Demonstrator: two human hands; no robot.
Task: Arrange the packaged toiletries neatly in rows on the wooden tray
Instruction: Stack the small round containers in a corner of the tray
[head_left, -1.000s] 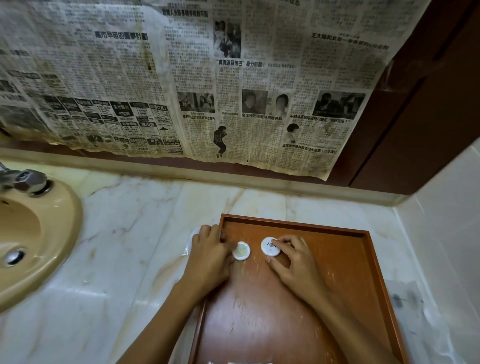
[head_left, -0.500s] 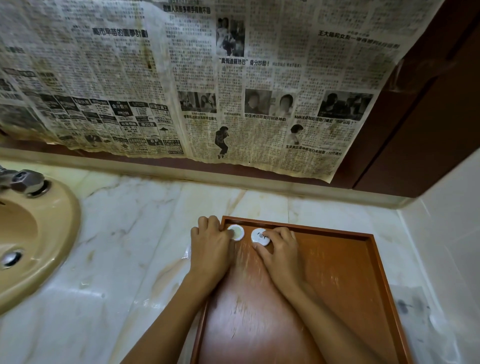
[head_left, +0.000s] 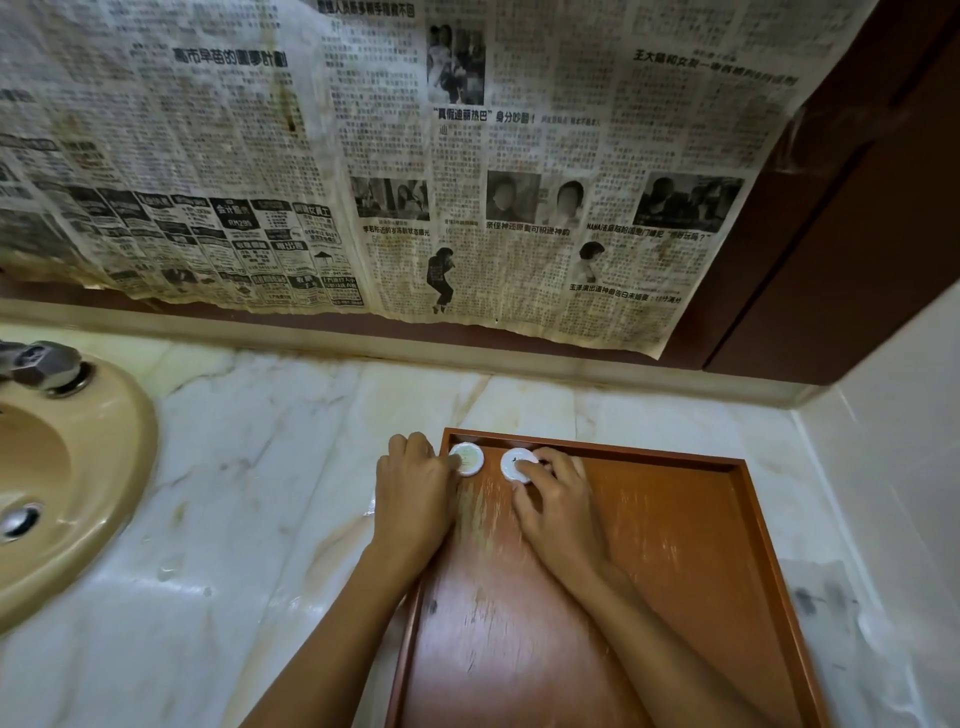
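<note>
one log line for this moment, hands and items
left hand touching left round packet | right hand fingers on right round packet | both packets side by side at far-left corner of wooden tray

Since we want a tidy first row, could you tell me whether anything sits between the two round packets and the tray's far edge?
Nothing visible does. The left round packet and the right round packet lie beside the far rim of the wooden tray, with the left hand and right hand touching them from the near side.
</note>
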